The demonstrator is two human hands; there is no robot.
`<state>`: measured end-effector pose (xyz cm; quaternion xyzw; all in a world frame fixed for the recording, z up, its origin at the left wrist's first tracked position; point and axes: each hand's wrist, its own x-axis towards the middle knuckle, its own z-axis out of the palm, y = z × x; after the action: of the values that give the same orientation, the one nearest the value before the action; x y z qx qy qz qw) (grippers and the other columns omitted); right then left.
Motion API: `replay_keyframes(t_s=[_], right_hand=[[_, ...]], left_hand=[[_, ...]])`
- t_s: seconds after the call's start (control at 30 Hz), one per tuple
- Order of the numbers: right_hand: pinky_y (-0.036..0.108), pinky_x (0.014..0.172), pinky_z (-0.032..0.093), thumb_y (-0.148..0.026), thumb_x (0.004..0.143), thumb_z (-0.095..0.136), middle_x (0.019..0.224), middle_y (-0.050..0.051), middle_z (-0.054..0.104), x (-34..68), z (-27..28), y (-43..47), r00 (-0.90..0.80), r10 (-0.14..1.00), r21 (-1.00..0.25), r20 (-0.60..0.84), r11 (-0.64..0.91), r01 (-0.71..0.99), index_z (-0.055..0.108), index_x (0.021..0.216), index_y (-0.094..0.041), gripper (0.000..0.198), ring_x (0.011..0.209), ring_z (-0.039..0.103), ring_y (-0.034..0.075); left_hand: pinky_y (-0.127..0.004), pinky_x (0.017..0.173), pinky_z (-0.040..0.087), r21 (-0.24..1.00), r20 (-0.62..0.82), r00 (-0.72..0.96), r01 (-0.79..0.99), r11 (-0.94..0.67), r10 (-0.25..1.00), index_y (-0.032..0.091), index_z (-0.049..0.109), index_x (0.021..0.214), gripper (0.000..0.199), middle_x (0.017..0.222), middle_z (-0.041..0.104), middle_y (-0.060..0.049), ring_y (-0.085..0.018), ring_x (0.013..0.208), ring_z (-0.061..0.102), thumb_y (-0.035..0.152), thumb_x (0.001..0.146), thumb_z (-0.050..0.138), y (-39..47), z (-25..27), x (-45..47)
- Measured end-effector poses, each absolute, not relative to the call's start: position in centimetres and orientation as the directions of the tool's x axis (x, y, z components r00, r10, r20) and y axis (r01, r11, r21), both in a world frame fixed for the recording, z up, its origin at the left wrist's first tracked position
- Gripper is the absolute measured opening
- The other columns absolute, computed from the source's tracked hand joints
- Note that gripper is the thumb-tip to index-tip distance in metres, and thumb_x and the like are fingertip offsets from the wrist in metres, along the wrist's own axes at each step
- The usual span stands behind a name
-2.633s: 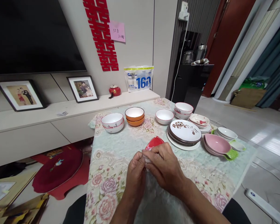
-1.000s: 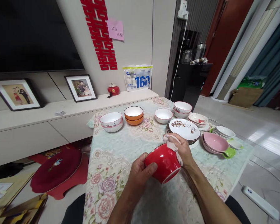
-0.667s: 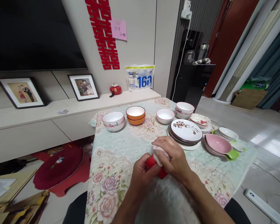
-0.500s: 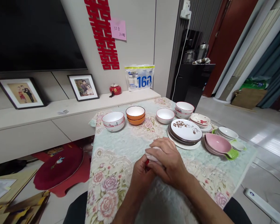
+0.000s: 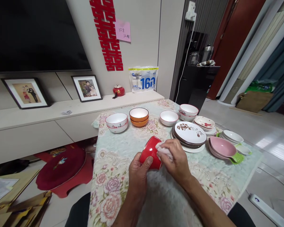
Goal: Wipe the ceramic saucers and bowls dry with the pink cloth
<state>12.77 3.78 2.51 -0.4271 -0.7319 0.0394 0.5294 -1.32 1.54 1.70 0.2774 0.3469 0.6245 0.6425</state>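
Observation:
A glossy red bowl [image 5: 149, 152] is tipped on its side above the table, its outer wall facing me. My left hand [image 5: 139, 167] grips it from the left, thumb on the outside. Closed around a crumpled white cloth [image 5: 164, 151], my right hand [image 5: 177, 159] presses it to the bowl's right side. Just beyond my right hand stands a stack of plates [image 5: 190, 132] with a brown floral pattern. Farther back are two stacked orange bowls [image 5: 139, 121], a pair of white bowls [image 5: 117, 123] and a single white bowl [image 5: 169, 118].
Pink leaf-shaped dishes [image 5: 222, 146] and small white bowls [image 5: 232, 136] sit near the table's right edge. More white bowls [image 5: 188, 112] are at the back right. Behind the table runs a low cabinet [image 5: 92, 105]. A red stool [image 5: 63, 167] stands on the left.
The red bowl, mostly covered by my hands before, now shows its outer wall. My right hand has shifted right with the cloth, and my hands are farther apart.

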Motion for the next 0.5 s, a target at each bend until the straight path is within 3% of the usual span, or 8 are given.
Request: replay_keyframes(t_s=[0.1, 0.17, 0.23, 0.3, 0.4, 0.5], right_hand=[[0.039, 0.077, 0.044, -0.009, 0.08, 0.057, 0.093, 0.006, 0.06, 11.9, 2.9, 2.7, -0.311, 0.574, -0.324, 0.758, 0.744, 0.584, 0.062, 0.094, -0.021, 0.019, 0.088, 0.053, 0.023], [0.04, 0.078, 0.043, -0.007, 0.076, 0.055, 0.096, 0.006, 0.061, 12.0, 2.8, 2.6, -0.373, 0.535, -0.27, 0.758, 0.778, 0.567, 0.062, 0.094, -0.022, 0.025, 0.089, 0.053, 0.023], [0.04, 0.079, 0.044, -0.008, 0.076, 0.054, 0.096, 0.006, 0.061, 12.5, 2.7, 3.0, -0.3, 0.561, -0.339, 0.772, 0.762, 0.552, 0.063, 0.095, -0.022, 0.026, 0.09, 0.054, 0.023], [0.039, 0.079, 0.045, -0.011, 0.078, 0.053, 0.094, 0.006, 0.06, 13.2, 2.5, 3.8, -0.136, 0.635, -0.491, 0.76, 0.699, 0.52, 0.063, 0.093, -0.022, 0.021, 0.089, 0.056, 0.022], [0.035, 0.075, 0.047, -0.018, 0.084, 0.053, 0.088, 0.004, 0.061, 14.1, 2.1, 5.0, 0.091, 0.768, -0.714, 0.634, 0.536, 0.45, 0.061, 0.089, -0.021, 0.01, 0.083, 0.058, 0.021], [0.033, 0.072, 0.047, -0.022, 0.086, 0.052, 0.085, 0.003, 0.06, 13.9, 1.7, 5.0, 0.196, 0.803, -0.78, 0.563, 0.437, 0.449, 0.058, 0.088, -0.021, 0.006, 0.08, 0.058, 0.02]], left_hand=[[-0.025, 0.068, 0.044, 0.782, -0.081, -0.064, -0.623, 0.024, 0.995, 0.016, 0.063, 0.083, 0.024, 0.071, 0.064, 0.003, -0.012, 0.066, 0.054, 0.03, 0.072, 0.079, 1.7, 1.5, -1.4], [-0.025, 0.069, 0.045, 0.785, -0.064, -0.072, -0.619, 0.006, 0.995, 0.016, 0.063, 0.082, 0.024, 0.071, 0.064, 0.002, -0.012, 0.067, 0.055, 0.032, 0.074, 0.078, 1.7, 1.5, -1.4], [-0.025, 0.068, 0.045, 0.787, -0.054, -0.044, -0.617, 0.015, 0.998, 0.016, 0.062, 0.083, 0.025, 0.072, 0.064, 0.002, -0.013, 0.067, 0.056, 0.033, 0.073, 0.078, 1.6, 1.5, -1.3], [-0.026, 0.066, 0.044, 0.791, -0.066, -0.011, -0.611, 0.046, 0.998, 0.017, 0.062, 0.083, 0.027, 0.07, 0.063, 0.003, -0.014, 0.065, 0.055, 0.034, 0.071, 0.079, 1.4, 1.6, -1.0], [-0.025, 0.063, 0.044, 0.814, -0.095, 0.007, -0.575, 0.081, 0.995, 0.018, 0.061, 0.078, 0.03, 0.065, 0.06, 0.004, -0.013, 0.062, 0.053, 0.035, 0.067, 0.081, 1.2, 1.7, -0.8], [-0.024, 0.062, 0.043, 0.845, -0.083, -0.004, -0.53, 0.069, 0.997, 0.017, 0.06, 0.077, 0.031, 0.066, 0.06, 0.004, -0.013, 0.062, 0.051, 0.036, 0.066, 0.082, 1.1, 1.6, -0.8]])
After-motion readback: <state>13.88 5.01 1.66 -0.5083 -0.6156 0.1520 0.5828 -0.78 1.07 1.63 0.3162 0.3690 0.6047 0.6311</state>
